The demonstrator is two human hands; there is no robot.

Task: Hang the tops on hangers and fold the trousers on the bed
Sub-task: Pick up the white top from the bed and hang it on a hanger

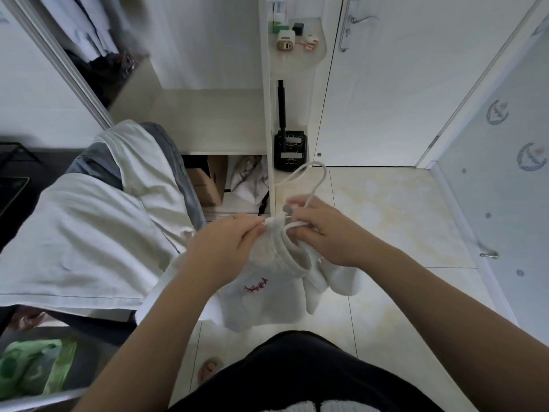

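Left hand [225, 245] pinching white top [267, 289], right hand [320, 233] gripping hanger [317, 185], tiled floor [401, 218], bed [74, 233] beside

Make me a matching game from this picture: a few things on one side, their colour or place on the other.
Things:
1 top
2 hanger
3 bag
4 door handle

Descriptions:
A green, bottom left
B metal, up top
C white, red stitching
D hook poking up mid-frame

Pairs: 1-C, 2-D, 3-A, 4-B
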